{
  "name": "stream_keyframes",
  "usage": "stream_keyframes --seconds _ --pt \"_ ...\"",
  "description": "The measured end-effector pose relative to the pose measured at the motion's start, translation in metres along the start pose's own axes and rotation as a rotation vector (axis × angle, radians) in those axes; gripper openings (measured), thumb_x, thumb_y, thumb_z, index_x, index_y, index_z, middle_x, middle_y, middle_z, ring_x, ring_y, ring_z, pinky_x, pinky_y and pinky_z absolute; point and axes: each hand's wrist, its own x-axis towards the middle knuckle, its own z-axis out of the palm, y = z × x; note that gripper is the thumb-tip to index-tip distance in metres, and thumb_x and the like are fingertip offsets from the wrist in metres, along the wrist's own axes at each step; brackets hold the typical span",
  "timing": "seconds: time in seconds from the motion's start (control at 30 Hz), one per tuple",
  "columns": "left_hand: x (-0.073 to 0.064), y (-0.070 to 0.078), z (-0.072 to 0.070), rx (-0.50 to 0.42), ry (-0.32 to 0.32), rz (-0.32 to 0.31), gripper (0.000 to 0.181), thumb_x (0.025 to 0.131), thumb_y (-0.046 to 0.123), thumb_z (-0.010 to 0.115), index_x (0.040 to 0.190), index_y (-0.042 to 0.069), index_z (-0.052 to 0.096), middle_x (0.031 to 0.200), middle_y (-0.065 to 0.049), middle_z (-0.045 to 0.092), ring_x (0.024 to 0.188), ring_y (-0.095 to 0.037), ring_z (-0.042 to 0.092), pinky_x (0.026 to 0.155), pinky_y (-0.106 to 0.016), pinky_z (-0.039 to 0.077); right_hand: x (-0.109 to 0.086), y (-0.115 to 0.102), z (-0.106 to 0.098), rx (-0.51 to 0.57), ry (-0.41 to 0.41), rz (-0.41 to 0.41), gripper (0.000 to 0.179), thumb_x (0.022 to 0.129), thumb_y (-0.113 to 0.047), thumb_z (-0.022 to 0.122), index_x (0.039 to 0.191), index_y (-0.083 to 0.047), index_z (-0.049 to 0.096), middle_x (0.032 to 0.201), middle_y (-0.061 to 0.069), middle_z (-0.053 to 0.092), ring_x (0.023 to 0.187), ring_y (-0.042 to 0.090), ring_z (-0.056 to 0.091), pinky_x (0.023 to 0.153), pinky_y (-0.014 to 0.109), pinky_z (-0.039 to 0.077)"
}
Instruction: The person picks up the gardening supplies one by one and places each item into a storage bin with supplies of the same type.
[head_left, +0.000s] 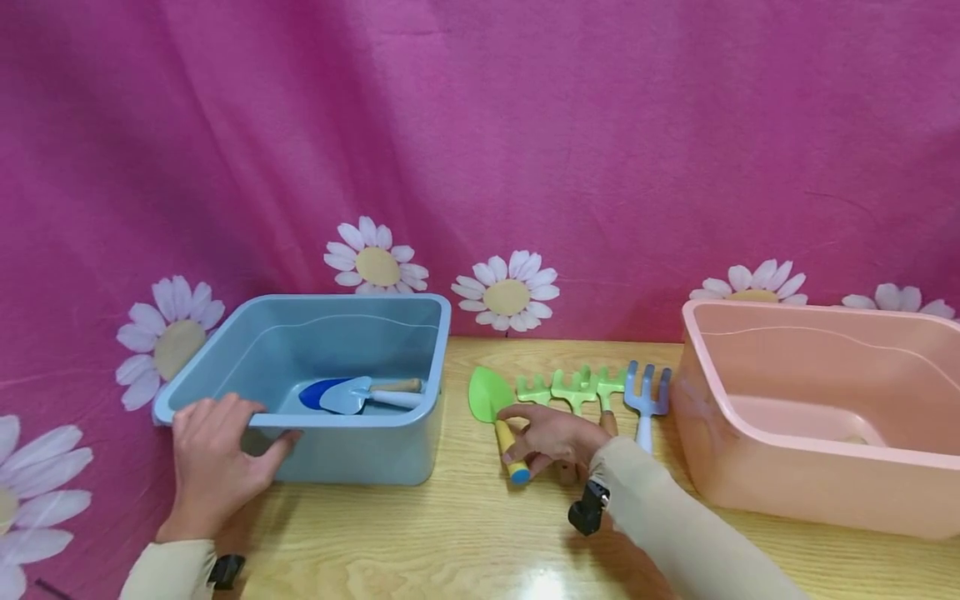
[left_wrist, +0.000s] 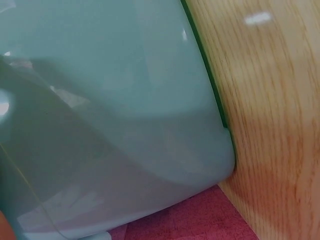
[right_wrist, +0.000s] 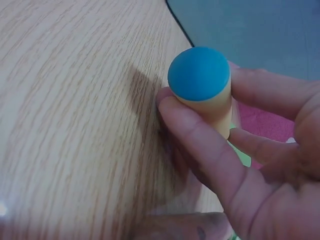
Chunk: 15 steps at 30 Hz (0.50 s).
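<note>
A cylindrical yellow handle (head_left: pixel 507 442) is pinched by the right hand (head_left: pixel 553 437), a smooth tub rim (head_left: pixel 345 420) by the left hand (head_left: pixel 219 467)

Blue tub (head_left: pixel 352 450): bore no readable text;
Yellow-handled trowel (head_left: pixel 487 396): showed no legible brand or number;
Pink tub (head_left: pixel 825 483): carried no readable label;
Flowered cloth (head_left: pixel 570 150): had no legible words

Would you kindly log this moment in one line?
left hand: grips blue plastic tub rim | right hand: pinches yellow-handled green trowel
</note>
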Motion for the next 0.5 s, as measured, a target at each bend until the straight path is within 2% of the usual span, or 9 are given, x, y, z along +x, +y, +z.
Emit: stream_keyframes --seconds 0.1,0.23,0.37,0.5 --pt "0.0015 0.0002 0.0011 -0.005 0.001 0.002 0.065 0.087 0.067 0.055 0.076 0.003 0.062 0.065 -0.012 0.055 0.063 -0.032 0.047 0.073 -0.052 0.030 -0.0011 0.0013 -0.0013 -0.008 -0.004 -0.016 0.074 0.089 0.002 0.067 0.154 -0.008 0.033 0.152 0.034 0.032 0.076 0.016 0.064 0.071 0.035 0.061" --pt "0.0025 0.0003 0.0012 -0.006 -0.003 0.003 0.065 0.087 0.067 0.055 0.075 0.003 0.061 0.065 -0.012 0.055 0.063 -0.032 0.047 0.073 -0.051 0.030 -0.0026 0.0025 -0.0018 -0.034 0.000 -0.036 0.075 0.089 0.000 0.068 0.154 -0.008 0.032 0.142 0.031 0.044 0.075 0.016 0.063 0.070 0.034 0.060" --pt "0.0023 0.0008 0.0000 -0.006 -0.009 -0.001 0.066 0.087 0.068 0.055 0.076 0.003 0.062 0.066 -0.012 0.056 0.063 -0.033 0.048 0.074 -0.052 0.031 -0.0044 0.0041 0.0005 -0.046 0.013 -0.053 0.076 0.087 0.000 0.070 0.153 -0.009 0.034 0.113 0.018 0.058 0.071 0.015 0.061 0.066 0.031 0.059" --pt "0.0011 0.0014 -0.0018 -0.001 -0.020 -0.006 0.066 0.087 0.068 0.055 0.077 0.003 0.062 0.066 -0.012 0.057 0.064 -0.032 0.048 0.075 -0.052 0.031 -0.0070 0.0055 0.0045 -0.057 0.033 -0.065 0.077 0.085 0.003 0.071 0.152 -0.011 0.036 0.093 0.009 0.056 0.069 0.015 0.056 0.059 0.027 0.052"
